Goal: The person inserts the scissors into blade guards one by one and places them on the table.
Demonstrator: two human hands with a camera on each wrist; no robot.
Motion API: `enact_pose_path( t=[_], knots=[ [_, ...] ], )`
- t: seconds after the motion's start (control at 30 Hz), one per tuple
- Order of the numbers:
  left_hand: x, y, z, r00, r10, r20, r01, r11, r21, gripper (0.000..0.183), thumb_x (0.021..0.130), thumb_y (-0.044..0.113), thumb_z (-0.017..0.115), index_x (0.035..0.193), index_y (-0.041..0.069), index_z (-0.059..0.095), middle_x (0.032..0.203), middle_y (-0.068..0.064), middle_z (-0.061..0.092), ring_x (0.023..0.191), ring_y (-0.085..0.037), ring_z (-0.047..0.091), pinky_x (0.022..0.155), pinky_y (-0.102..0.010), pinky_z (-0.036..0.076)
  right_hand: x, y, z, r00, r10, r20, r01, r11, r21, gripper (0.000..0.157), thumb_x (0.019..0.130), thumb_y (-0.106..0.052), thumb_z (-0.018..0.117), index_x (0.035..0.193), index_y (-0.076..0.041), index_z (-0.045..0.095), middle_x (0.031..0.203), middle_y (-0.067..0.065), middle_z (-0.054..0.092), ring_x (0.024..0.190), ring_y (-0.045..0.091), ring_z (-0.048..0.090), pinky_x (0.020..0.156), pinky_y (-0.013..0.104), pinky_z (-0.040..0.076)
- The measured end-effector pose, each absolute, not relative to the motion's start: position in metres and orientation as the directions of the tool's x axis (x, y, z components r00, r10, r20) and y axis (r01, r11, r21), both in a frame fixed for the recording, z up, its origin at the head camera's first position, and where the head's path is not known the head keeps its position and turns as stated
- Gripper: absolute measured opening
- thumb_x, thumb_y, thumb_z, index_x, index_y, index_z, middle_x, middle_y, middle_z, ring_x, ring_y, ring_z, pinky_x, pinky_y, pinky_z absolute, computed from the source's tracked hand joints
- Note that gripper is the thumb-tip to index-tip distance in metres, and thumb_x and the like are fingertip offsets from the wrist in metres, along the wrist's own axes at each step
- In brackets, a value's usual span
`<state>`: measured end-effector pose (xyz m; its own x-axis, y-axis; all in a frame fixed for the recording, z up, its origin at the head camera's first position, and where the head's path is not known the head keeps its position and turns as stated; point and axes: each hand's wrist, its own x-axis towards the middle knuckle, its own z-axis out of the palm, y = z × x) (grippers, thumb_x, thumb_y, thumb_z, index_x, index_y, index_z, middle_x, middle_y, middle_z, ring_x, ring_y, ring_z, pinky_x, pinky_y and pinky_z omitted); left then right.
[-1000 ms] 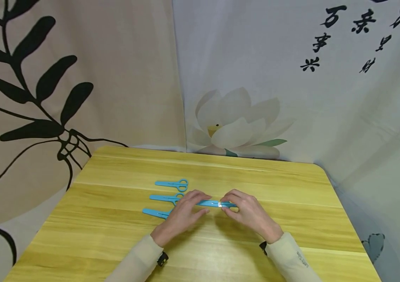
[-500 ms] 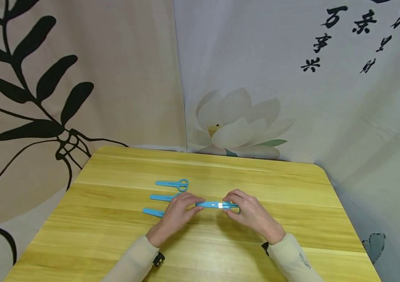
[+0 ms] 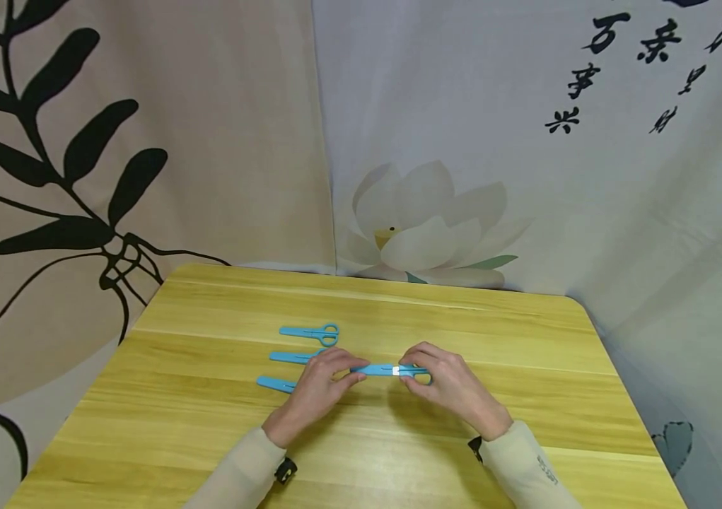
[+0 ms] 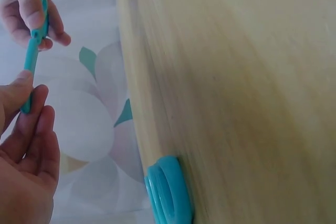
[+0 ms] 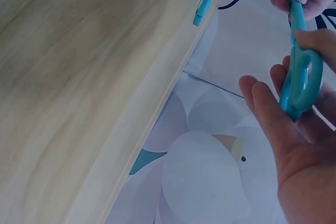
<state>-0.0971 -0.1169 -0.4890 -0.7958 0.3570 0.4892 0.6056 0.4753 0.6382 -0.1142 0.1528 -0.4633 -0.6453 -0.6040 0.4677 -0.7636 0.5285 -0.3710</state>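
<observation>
A pair of blue scissors (image 3: pixel 378 370) is held level between both hands above the table. My left hand (image 3: pixel 320 385) pinches the blade-cover end between thumb and fingers. At the other end, my right hand (image 3: pixel 452 385) grips the looped handles (image 5: pixel 306 80), partly hiding them in the head view. A pale band shows between the blue cover and the handles. Two more blue scissors, one in the middle (image 3: pixel 289 357) and one nearer (image 3: pixel 274 383), lie left of my left hand, which covers their handle ends. Farther back lies another pair of blue scissors (image 3: pixel 310 333), fully visible.
The wooden table (image 3: pixel 494 325) has a rounded far right corner and ends close to a hanging cloth (image 3: pixel 240 141) with plant and flower prints. Each wrist wears a small black device, such as the left one (image 3: pixel 286 470).
My left hand has shifted slightly left and now pinches the cover's end, so more of the held scissors shows. The right hand has stayed nearly in place; the other scissors have not moved.
</observation>
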Motion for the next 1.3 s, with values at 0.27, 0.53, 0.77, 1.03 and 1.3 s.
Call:
enact_pose_path(
  t=[0.27, 0.53, 0.77, 1.03, 1.3],
  knots=[
    [-0.0957, -0.1176, -0.4894, -0.81, 0.355, 0.467, 0.587, 0.485, 0.649, 0.02, 0.089, 0.012, 0.081, 0.11, 0.011, 0.08, 0.099, 0.004, 0.075, 0.095, -0.016, 0.068, 0.082, -0.036, 0.057, -0.1145, 0.1519, -0.4619, -0.647, -0.614, 0.452, -0.762, 0.527, -0.375, 0.016, 0.088, -0.015, 0.085, 0.1, -0.011, 0.075, 0.106, -0.002, 0.07, 0.083, 0.008, 0.067, 0.069, 0.021, 0.057],
    [-0.0934, -0.1188, -0.4874, -0.816, 0.356, 0.454, 0.577, 0.492, 0.652, 0.02, 0.09, 0.014, 0.081, 0.109, 0.012, 0.08, 0.099, 0.005, 0.074, 0.095, -0.016, 0.067, 0.081, -0.036, 0.057, -0.1135, 0.1496, -0.4625, -0.639, -0.617, 0.459, -0.769, 0.527, -0.363, 0.016, 0.087, -0.014, 0.085, 0.1, -0.011, 0.076, 0.106, -0.002, 0.071, 0.083, 0.009, 0.068, 0.069, 0.022, 0.057],
    [-0.0924, -0.119, -0.4873, -0.813, 0.367, 0.452, 0.582, 0.491, 0.649, 0.02, 0.09, 0.014, 0.08, 0.11, 0.012, 0.08, 0.098, 0.005, 0.074, 0.095, -0.016, 0.067, 0.081, -0.036, 0.056, -0.1106, 0.1475, -0.4601, -0.651, -0.62, 0.439, -0.759, 0.54, -0.363, 0.015, 0.089, -0.015, 0.084, 0.101, -0.011, 0.076, 0.106, -0.002, 0.071, 0.085, 0.01, 0.069, 0.07, 0.023, 0.058],
    [-0.0924, -0.1185, -0.4879, -0.8, 0.377, 0.467, 0.6, 0.486, 0.635, 0.019, 0.091, 0.014, 0.08, 0.11, 0.011, 0.08, 0.097, 0.004, 0.073, 0.095, -0.016, 0.067, 0.08, -0.035, 0.056, -0.1105, 0.1456, -0.4613, -0.647, -0.625, 0.437, -0.763, 0.539, -0.357, 0.016, 0.088, -0.015, 0.084, 0.101, -0.011, 0.076, 0.106, -0.001, 0.071, 0.085, 0.011, 0.07, 0.07, 0.023, 0.058],
    [-0.0924, -0.1199, -0.4871, -0.791, 0.387, 0.473, 0.611, 0.491, 0.621, 0.019, 0.091, 0.015, 0.08, 0.109, 0.011, 0.08, 0.096, 0.004, 0.073, 0.094, -0.016, 0.066, 0.08, -0.035, 0.055, -0.1101, 0.1439, -0.4601, -0.651, -0.624, 0.433, -0.759, 0.539, -0.365, 0.015, 0.088, -0.015, 0.085, 0.1, -0.011, 0.076, 0.105, -0.001, 0.072, 0.084, 0.01, 0.069, 0.069, 0.022, 0.058]
  ],
)
